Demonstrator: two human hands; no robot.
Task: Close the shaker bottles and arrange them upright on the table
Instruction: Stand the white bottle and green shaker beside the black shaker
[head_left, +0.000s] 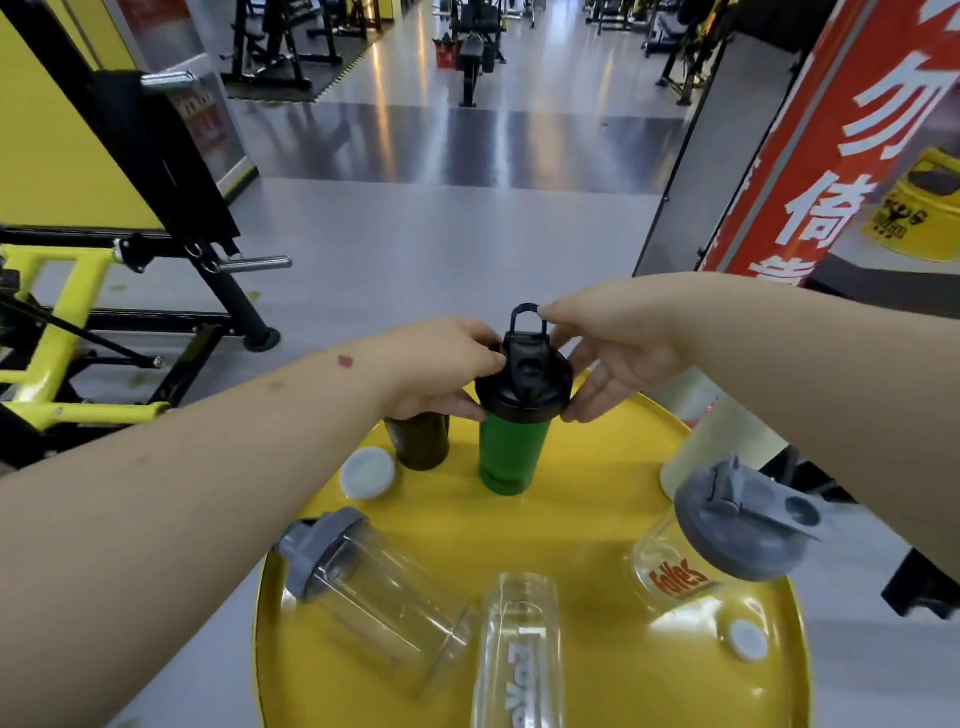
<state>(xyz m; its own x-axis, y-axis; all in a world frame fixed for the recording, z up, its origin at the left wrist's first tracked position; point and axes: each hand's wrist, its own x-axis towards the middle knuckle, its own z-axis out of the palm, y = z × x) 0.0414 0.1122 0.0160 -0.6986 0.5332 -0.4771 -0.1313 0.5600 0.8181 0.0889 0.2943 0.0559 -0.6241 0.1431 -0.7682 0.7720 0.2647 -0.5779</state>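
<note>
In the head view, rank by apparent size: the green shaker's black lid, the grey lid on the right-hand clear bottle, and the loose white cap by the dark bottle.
1. Grey lid, largest, though nearest the camera, so true size unsure.
2. Black lid on the green shaker.
3. White cap, clearly smallest.

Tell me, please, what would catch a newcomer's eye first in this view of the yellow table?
First, the green shaker bottle standing upright at the far middle of the round yellow table, with the left hand and right hand on either side of its black lid. Next, the clear bottles: one with a grey lid lying at near left, another with red lettering at the right.
</note>
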